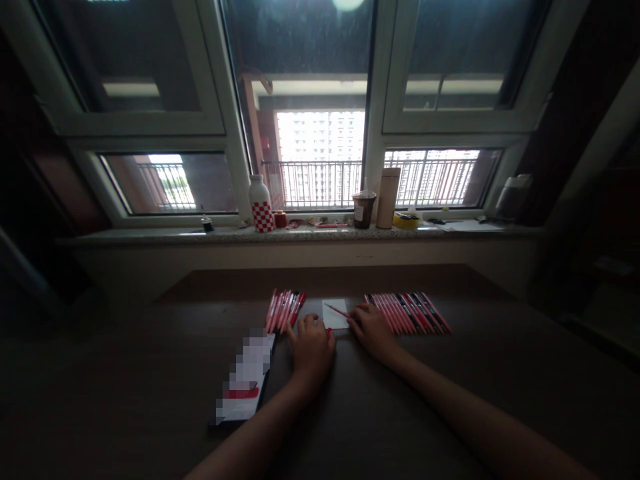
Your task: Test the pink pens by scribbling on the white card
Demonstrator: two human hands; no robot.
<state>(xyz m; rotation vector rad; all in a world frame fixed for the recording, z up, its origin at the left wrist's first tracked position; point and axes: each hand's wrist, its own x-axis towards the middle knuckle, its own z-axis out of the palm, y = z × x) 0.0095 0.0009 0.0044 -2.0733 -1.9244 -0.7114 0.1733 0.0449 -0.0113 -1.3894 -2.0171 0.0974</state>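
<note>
A slim pinkish pen (334,308) with a thin dark tip is pinched in the fingers of my right hand (373,331), slanting over a small white paper (339,323). My left hand (313,347) is curled beside the paper's left edge. A small red piece (329,333) shows between its thumb and fingers, perhaps a pen cap; most of it is hidden. Just past my left fingers lies a group of pink, red and dark pens (283,308). On the right, a longer row of similar pens (407,313) lies side by side near my right hand.
A flat dark-edged case (265,383), partly pixelated, lies left of my left forearm on the brown table (480,393). Along the windowsill (225,235) stand a checkered bottle (262,207), a drink cup (364,210), a tall tan flask (387,199) and a yellow item (406,221).
</note>
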